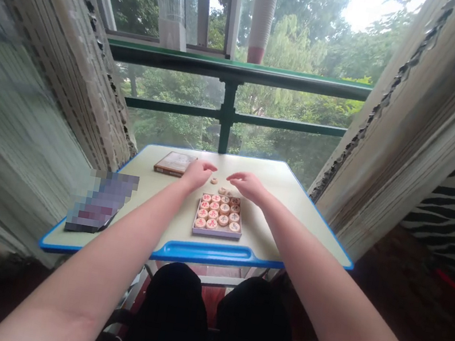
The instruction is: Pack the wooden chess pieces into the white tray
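Observation:
An open box stands near the front of the table, holding rows of round wooden Chinese chess pieces with red and dark characters. Beyond its far edge lie a few loose chess pieces on the tabletop. My left hand hovers to the left of them, fingers stretched to the right, with nothing visible in it. From the other side, my right hand reaches over the area behind the box, its fingers extended to the left and no piece seen in them. The undersides of both hands are hidden.
The pale table has a blue rim and a blue pen groove at the front. A flat brown-edged box lid lies beside my left hand. A blurred-out object sits at the left edge. Behind are a green railing and windows.

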Available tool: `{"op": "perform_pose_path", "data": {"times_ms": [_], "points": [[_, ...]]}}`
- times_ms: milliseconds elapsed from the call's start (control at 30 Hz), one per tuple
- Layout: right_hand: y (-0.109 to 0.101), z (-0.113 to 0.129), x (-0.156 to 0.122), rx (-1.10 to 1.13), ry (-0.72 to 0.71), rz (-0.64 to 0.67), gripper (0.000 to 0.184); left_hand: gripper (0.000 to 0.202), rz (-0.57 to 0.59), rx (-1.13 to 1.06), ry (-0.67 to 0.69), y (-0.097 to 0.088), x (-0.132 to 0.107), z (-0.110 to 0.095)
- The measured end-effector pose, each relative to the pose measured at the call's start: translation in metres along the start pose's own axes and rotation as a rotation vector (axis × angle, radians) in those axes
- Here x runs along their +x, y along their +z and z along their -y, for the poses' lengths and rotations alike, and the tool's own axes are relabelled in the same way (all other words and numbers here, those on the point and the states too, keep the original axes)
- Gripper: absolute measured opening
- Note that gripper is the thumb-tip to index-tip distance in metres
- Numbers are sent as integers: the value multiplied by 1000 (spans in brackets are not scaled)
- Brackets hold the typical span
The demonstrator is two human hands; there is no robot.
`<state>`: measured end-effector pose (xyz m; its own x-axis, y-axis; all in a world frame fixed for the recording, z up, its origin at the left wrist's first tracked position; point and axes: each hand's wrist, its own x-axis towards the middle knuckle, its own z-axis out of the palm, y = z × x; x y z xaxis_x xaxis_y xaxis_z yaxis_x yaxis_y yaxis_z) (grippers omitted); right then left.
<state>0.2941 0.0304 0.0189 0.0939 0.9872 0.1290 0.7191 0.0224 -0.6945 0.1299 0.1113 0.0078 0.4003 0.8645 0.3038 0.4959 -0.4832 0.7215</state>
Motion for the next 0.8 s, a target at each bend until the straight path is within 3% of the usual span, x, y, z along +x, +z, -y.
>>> {"op": "perform_pose_path", "data": {"times_ms": [133, 300, 467, 800], "points": [[16, -8, 22, -116, -98, 11, 28, 35, -44, 20, -24, 12, 4, 25], [22, -26, 34, -227, -274, 1, 29, 35, 37, 135, 5, 18, 4, 37], [20, -30, 33, -188, -252, 55, 30, 30, 112, 144, 33, 21, 8, 31], [21, -30, 35, -169, -209, 17, 27, 20, 97, 217, 56, 24, 7, 31]]}}
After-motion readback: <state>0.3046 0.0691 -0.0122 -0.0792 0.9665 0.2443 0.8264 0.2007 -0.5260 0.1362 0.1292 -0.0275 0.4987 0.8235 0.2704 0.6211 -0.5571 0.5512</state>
